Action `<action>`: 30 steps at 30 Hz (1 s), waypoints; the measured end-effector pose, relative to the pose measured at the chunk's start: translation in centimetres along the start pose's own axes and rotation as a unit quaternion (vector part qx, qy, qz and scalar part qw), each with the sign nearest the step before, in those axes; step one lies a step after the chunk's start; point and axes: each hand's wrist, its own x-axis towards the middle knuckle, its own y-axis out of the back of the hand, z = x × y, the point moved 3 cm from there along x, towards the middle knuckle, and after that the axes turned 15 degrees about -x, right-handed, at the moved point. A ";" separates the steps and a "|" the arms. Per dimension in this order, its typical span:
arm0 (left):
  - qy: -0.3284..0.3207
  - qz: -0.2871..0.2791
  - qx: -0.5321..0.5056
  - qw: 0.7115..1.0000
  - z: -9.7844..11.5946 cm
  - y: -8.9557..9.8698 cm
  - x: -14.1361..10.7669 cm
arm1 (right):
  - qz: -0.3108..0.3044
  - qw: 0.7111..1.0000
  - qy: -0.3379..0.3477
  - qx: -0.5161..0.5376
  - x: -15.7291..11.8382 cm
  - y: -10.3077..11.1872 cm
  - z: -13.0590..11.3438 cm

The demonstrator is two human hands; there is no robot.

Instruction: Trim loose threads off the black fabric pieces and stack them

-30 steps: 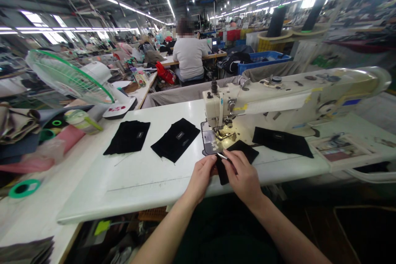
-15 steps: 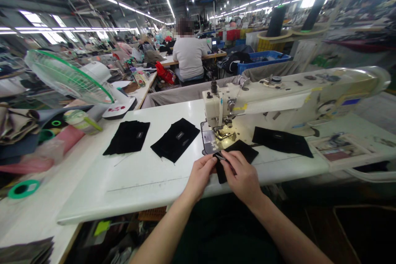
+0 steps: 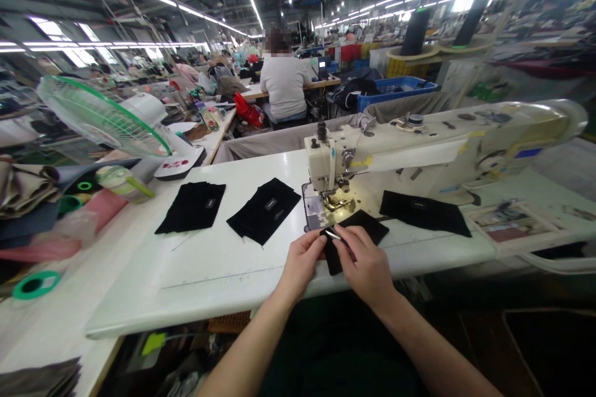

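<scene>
My left hand (image 3: 303, 260) is closed on the left edge of a small black fabric piece (image 3: 333, 258) at the front of the sewing table. Closed around a small light metal tool (image 3: 332, 235), my right hand (image 3: 365, 263) has its fingers against the same piece; the tool's type is hard to make out. Just behind them lies another black piece (image 3: 370, 226), by the needle area of a sewing machine (image 3: 326, 164). To the left rest two black stacks with small labels (image 3: 193, 208) (image 3: 264, 211). A labelled black piece (image 3: 426, 213) lies to the right.
A green and white fan (image 3: 107, 115) stands at the back left. On the left side table are a green ring (image 3: 36, 285) and a cup (image 3: 121, 183). An open parts tray (image 3: 514, 226) sits at the right. Ahead, a person in a light shirt (image 3: 285, 87) sits facing away.
The metal tool between my hands now shows brighter and at a slightly different angle. My right fingers have shifted a little; the fabric pieces around have stayed in place.
</scene>
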 end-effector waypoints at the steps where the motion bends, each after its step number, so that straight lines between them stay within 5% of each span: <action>1: -0.002 -0.001 0.000 1.000 0.0 0.0 0.0 | 0.000 1.000 -0.001 -0.002 0.0 0.0 0.0; 30: 0.014 0.018 -0.029 0.999 -0.3 -0.1 -0.1 | 0.003 1.000 0.007 -0.001 -0.3 -0.2 0.1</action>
